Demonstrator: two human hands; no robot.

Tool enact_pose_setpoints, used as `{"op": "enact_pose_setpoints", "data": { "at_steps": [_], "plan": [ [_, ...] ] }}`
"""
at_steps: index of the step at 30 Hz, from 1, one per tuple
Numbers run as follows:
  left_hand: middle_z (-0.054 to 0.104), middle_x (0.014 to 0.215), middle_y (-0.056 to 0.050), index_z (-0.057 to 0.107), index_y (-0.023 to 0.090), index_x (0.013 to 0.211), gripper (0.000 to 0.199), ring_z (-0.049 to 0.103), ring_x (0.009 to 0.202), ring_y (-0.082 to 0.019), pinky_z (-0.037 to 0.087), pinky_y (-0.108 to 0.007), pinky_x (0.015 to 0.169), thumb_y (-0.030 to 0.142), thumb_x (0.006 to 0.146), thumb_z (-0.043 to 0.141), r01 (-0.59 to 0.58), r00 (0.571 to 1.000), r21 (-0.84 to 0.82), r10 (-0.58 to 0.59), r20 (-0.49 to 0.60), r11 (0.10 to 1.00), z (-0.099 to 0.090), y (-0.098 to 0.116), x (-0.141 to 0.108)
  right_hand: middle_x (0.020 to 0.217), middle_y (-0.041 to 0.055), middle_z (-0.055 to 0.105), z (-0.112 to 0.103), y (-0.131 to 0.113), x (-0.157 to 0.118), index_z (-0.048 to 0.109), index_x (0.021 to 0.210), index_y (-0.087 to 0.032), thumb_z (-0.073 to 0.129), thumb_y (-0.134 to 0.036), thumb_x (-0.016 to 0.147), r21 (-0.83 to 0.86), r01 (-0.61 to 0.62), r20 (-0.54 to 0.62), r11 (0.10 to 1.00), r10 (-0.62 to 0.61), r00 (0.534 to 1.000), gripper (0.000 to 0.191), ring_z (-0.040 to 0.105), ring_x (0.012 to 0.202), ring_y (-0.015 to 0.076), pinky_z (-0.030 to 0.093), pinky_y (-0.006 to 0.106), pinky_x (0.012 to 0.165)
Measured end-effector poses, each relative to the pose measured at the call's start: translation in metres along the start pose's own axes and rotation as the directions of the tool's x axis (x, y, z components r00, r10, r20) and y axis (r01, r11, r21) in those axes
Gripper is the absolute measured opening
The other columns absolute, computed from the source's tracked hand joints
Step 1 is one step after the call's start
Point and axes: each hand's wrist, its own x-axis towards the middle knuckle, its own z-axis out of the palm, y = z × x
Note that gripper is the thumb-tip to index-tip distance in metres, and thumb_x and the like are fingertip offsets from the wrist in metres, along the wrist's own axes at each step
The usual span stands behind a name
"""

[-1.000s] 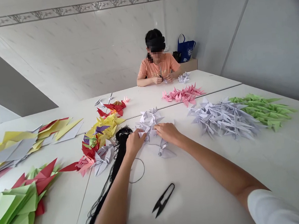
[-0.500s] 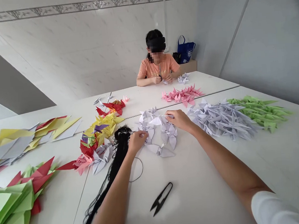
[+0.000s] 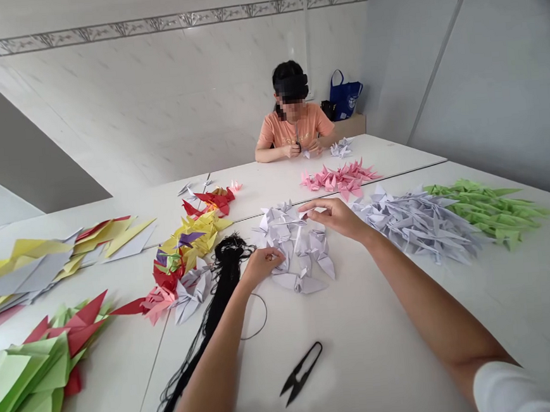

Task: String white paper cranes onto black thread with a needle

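Note:
Several folded white paper cranes lie in a rough ring on the white table in front of me. My left hand is at the ring's left side, its fingertips pinched together by a white crane; what they hold is too small to make out. Over the ring's upper right is my right hand, index finger stretched out and thumb apart, close to a white crane. A hank of black cord runs beside my left forearm, and a thin dark loop lies near that wrist.
Black thread snips lie in front of me. Heaps of white cranes and green cranes spread to the right, pink cranes farther back. Coloured cranes and folded paper occupy the left. Across the table sits a person.
My right hand's fingers have parted from the white crane they were pinching. My left hand has shifted slightly right and down, still pinched. The whole view has moved a little.

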Motion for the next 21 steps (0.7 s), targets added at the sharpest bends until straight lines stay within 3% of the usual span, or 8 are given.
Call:
{"op": "enact_pose_setpoints", "data": {
  "at_steps": [3, 5, 10, 14, 17, 21],
  "plan": [
    [0.053, 0.067, 0.003, 0.065, 0.014, 0.085, 0.036, 0.047, 0.058, -0.010, 0.041, -0.025, 0.059, 0.049, 0.093, 0.066, -0.012, 0.999, -0.064, 0.009, -0.047, 0.998, -0.007, 0.005, -0.001, 0.070, -0.0020, 0.059, -0.001, -0.005, -0.002, 0.076, 0.115, -0.018, 0.060, -0.056, 0.095, 0.139, -0.026, 0.036, 0.990, 0.021, 0.999, 0.046, 0.023, 0.046, 0.0053, 0.015, 0.026, 0.047],
    [0.048, 0.064, 0.005, 0.064, 0.014, 0.086, 0.040, 0.040, 0.054, -0.009, 0.034, -0.023, 0.054, 0.053, 0.093, 0.062, -0.020, 0.997, -0.115, 0.010, -0.081, 0.993, -0.014, 0.011, -0.003, 0.064, -0.0040, 0.051, -0.001, -0.007, -0.003, 0.077, 0.115, -0.019, 0.064, -0.053, 0.094, 0.210, -0.032, 0.049, 0.977, 0.023, 0.999, 0.042, 0.019, 0.048, 0.0056, 0.012, 0.027, 0.048],
    [0.028, 0.059, 0.008, 0.062, 0.015, 0.089, 0.052, 0.021, 0.049, -0.007, 0.016, -0.024, 0.048, 0.067, 0.088, 0.056, -0.028, 0.998, -0.247, 0.012, -0.066, 0.969, -0.031, 0.034, -0.012, 0.081, -0.0003, 0.064, -0.001, -0.008, -0.002, 0.079, 0.110, -0.020, 0.070, -0.039, 0.090, 0.272, -0.041, 0.062, 0.961, 0.025, 0.998, 0.028, 0.023, 0.050, 0.0046, 0.014, 0.026, 0.047],
    [0.022, 0.063, 0.007, 0.056, 0.018, 0.084, 0.060, 0.018, 0.051, -0.008, 0.016, -0.024, 0.048, 0.077, 0.087, 0.045, -0.037, 0.999, -0.318, 0.047, 0.026, 0.947, -0.036, 0.058, -0.023, 0.075, -0.0017, 0.061, 0.002, -0.007, 0.000, 0.078, 0.107, -0.018, 0.071, -0.034, 0.088, 0.318, -0.079, 0.074, 0.945, 0.058, 0.996, 0.026, 0.025, 0.049, 0.0046, 0.015, 0.025, 0.046],
    [0.022, 0.066, 0.006, 0.048, 0.019, 0.073, 0.058, 0.018, 0.054, -0.007, 0.017, -0.023, 0.050, 0.076, 0.082, 0.056, -0.066, 0.992, -0.307, 0.095, 0.081, 0.949, -0.036, 0.071, -0.030, 0.074, -0.0010, 0.062, 0.005, -0.005, 0.000, 0.078, 0.107, -0.016, 0.069, -0.035, 0.088, 0.296, -0.083, 0.085, 0.952, 0.061, 0.995, 0.028, 0.028, 0.050, 0.0053, 0.019, 0.025, 0.047],
    [0.026, 0.065, 0.005, 0.055, 0.018, 0.074, 0.050, 0.022, 0.055, -0.009, 0.018, -0.024, 0.053, 0.067, 0.084, 0.059, -0.097, 0.993, -0.213, 0.109, 0.044, 0.972, -0.040, 0.071, -0.032, 0.091, 0.0042, 0.071, 0.004, 0.001, 0.002, 0.077, 0.108, -0.016, 0.062, -0.033, 0.090, 0.136, -0.056, 0.067, 0.989, 0.047, 0.997, 0.029, 0.049, 0.060, 0.0092, 0.037, 0.024, 0.056]
  ]
}}
